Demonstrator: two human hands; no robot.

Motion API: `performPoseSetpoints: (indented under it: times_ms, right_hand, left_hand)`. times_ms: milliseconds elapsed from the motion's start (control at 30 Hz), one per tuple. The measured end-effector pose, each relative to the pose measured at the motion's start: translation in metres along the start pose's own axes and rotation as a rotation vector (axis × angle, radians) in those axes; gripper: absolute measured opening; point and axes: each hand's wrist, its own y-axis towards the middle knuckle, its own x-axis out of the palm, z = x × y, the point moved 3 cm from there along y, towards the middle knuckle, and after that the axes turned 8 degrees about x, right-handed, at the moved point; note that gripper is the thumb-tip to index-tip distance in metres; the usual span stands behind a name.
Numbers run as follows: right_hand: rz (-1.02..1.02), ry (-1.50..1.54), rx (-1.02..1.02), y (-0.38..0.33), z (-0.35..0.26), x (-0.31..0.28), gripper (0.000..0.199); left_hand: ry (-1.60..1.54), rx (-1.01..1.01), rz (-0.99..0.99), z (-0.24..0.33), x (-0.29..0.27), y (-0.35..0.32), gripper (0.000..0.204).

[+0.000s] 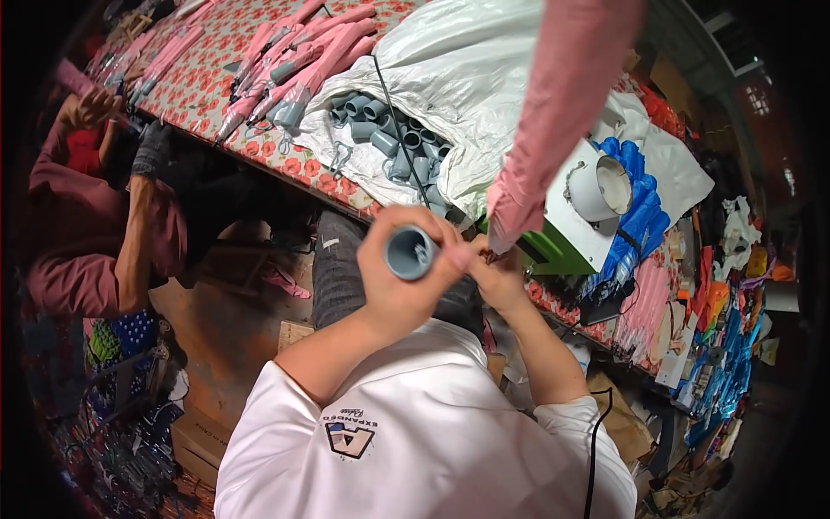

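My left hand (386,294) is wrapped around a short grey-blue plastic umbrella handle (398,265), its hollow end facing up at me. Close beside it, my right hand (506,287) pinches the lower end of a furled pink umbrella (562,112), which rises steeply toward the top of the view. What lies between the right fingertips is partly hidden by the fabric. Behind the umbrella stands a green and white machine (562,246) with a round white drum-like part (596,188). More grey handles (386,143) lie in a white plastic sack (458,65).
Pink umbrellas (316,56) lie piled on the flowered tablecloth (194,82). Blue umbrellas (640,195) sit behind the machine. At left, another person (86,225) works with a gloved hand (152,149). A black cable (595,450) hangs over my shirt; a cardboard box (201,445) stands on the floor.
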Motion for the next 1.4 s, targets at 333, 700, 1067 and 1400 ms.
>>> performPoseSetpoints:
  times_ms: [333,700,1067,1400]
  right_hand:
    - [-0.210,0.727,-0.301,0.003,-0.127,-0.022,0.030]
    - [0.094,-0.111,-0.051,-0.019,-0.085,0.006,0.010]
    - [-0.107,-0.646,-0.268,-0.020,-0.063,0.042,0.032]
    - [-0.135,-1.173,-0.122,-0.026,-0.064,0.060,0.061]
  left_hand:
    - [0.530,0.058,-0.286,-0.028,-0.036,-0.018,0.029]
    - [0.532,-0.042,-0.221,-0.030,-0.019,-0.018,0.032]
    - [0.630,0.079,-0.436,-0.039,-0.036,-0.012,0.020]
    - [0.662,0.041,-0.172,-0.054,-0.042,-0.026,0.019]
